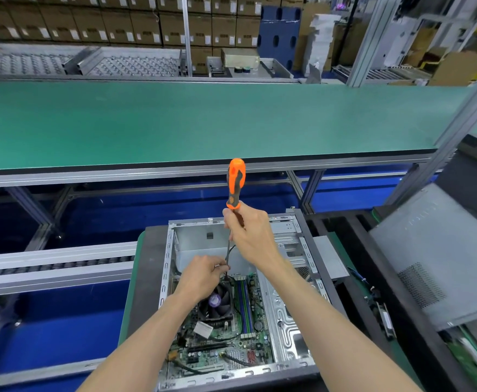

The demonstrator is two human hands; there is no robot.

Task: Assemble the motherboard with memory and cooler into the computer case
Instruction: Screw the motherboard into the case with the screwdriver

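An open metal computer case [288,323] lies flat in front of me with a green motherboard [220,346] inside. A black cooler fan [216,302] with a purple hub and memory sticks [245,304] sit on the board. My right hand [250,236] grips the lower end of an orange and black screwdriver [235,183], held upright. Its thin shaft runs down to the board's far edge by the cooler. My left hand [203,274] pinches the shaft near its tip, above the cooler's far corner. The tip is hidden behind my fingers.
A grey case side panel [440,258] leans at the right. A long green workbench [203,123] stretches beyond the case, with stacked cardboard boxes [118,21] behind it. A roller conveyor rail [53,267] runs at the left over a blue floor.
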